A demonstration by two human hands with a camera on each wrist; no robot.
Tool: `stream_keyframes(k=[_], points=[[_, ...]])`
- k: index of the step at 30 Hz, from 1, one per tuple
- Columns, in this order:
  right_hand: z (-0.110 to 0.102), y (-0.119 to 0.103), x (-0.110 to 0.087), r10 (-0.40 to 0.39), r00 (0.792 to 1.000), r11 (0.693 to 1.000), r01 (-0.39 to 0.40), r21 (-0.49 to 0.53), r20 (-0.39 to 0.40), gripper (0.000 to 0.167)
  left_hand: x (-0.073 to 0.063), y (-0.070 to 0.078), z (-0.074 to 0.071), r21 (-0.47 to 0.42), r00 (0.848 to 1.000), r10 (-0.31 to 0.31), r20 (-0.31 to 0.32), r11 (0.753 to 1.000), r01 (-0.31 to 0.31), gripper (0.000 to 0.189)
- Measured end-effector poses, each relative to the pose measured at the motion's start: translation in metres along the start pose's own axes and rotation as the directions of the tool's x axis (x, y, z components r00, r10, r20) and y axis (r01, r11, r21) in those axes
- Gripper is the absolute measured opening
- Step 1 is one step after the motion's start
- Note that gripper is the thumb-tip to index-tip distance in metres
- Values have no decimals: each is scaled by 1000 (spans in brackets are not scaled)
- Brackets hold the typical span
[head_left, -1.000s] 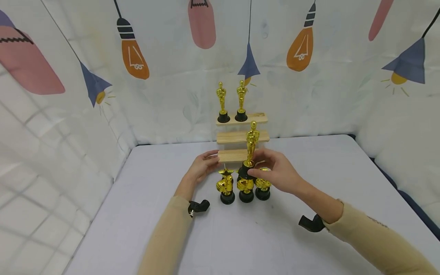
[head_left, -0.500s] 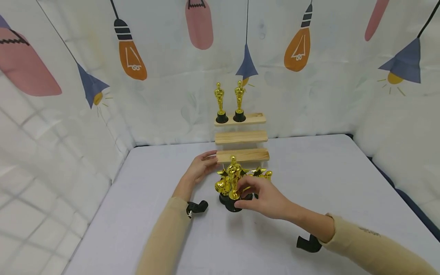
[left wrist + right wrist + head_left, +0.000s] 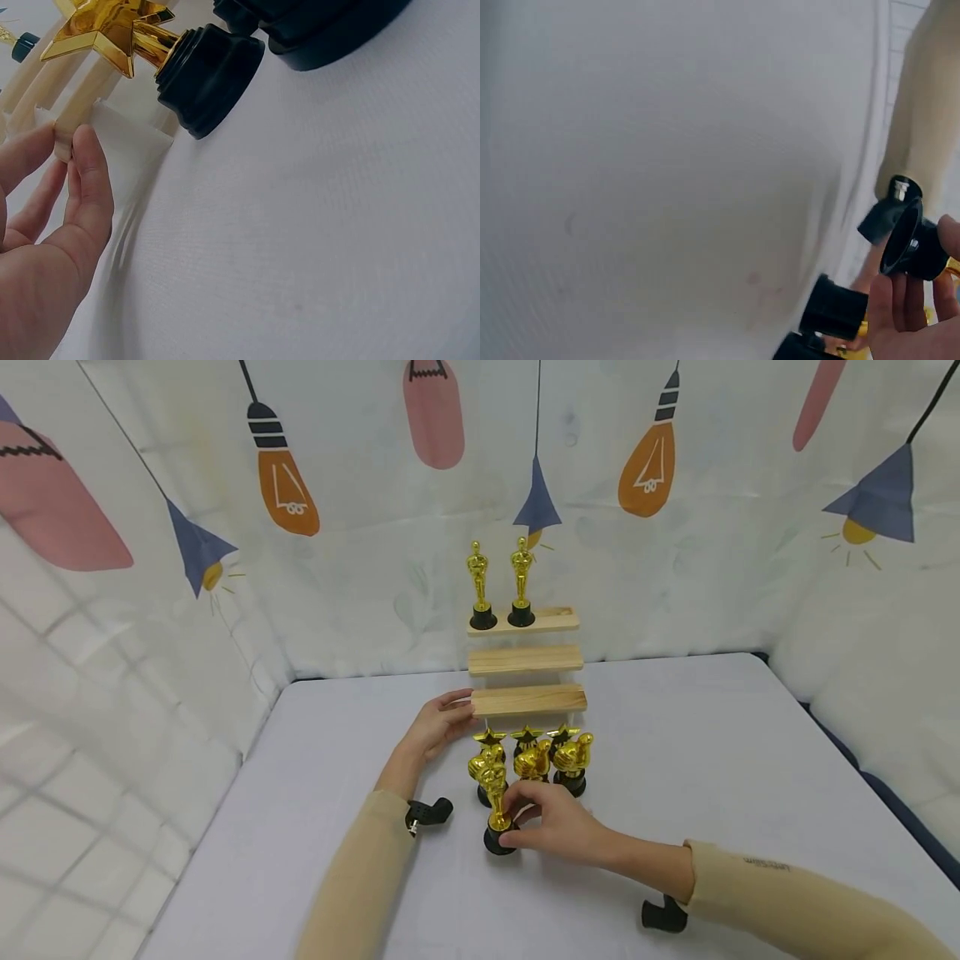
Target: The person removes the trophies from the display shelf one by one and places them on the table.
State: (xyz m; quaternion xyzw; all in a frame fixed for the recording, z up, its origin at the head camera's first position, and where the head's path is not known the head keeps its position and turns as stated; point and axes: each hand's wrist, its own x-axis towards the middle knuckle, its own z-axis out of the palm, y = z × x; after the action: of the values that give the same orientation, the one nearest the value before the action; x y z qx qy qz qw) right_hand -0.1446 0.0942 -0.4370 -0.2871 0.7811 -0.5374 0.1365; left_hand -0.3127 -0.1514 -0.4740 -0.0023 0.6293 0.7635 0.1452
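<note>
My right hand (image 3: 555, 822) grips a gold figure trophy (image 3: 492, 785) near its black base, in front of the other trophies. The underside of that base (image 3: 904, 238) shows in the right wrist view. My left hand (image 3: 438, 727) is at the left end of the three-tier wooden shelf (image 3: 528, 700). In the left wrist view, its thumb and fingers pinch the end of a wooden board (image 3: 66, 139). Two similar gold figure trophies, one at the left (image 3: 478, 578) and one beside it (image 3: 522, 575), stand on the top tier.
Gold star trophies (image 3: 527, 735) stand in a row before the shelf. Ahead of them is a row of other gold trophies with black bases (image 3: 572, 756); the held trophy partly covers the left one. A white cloth covers the table (image 3: 660, 760), and printed fabric (image 3: 360, 593) hangs behind.
My right hand has brought the figure trophy down and toward me, slightly leftward, from before the lowest tier to in front of the other trophies. The left hand stays at the shelf.
</note>
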Motion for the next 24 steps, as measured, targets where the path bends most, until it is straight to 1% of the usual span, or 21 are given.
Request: stream_keyframes(k=[4,9,13,17,20,24], points=[[5,8,6,39,999,998,-39,-54,3,29,0,1,0,9,1000,2,-4,1000,-2,50],[9,14,14,57,998,994,-55,-97,12,29,-2,2,-1,7,1000,5,-13,1000,-5,49],[13,18,15,53,998,991,-50,-123,18,29,-2,2,0,-5,1000,3,-16,1000,-4,49],[17,20,16,53,998,991,-50,-127,19,29,-2,1,0,-17,1000,1,-12,1000,-1,49],[19,21,16,53,998,991,-50,-124,19,30,-2,1,1,-14,1000,1,-8,1000,-1,49],[20,21,16,50,999,988,-49,-148,7,31,-3,2,1,-2,1000,0,-6,1000,0,49]])
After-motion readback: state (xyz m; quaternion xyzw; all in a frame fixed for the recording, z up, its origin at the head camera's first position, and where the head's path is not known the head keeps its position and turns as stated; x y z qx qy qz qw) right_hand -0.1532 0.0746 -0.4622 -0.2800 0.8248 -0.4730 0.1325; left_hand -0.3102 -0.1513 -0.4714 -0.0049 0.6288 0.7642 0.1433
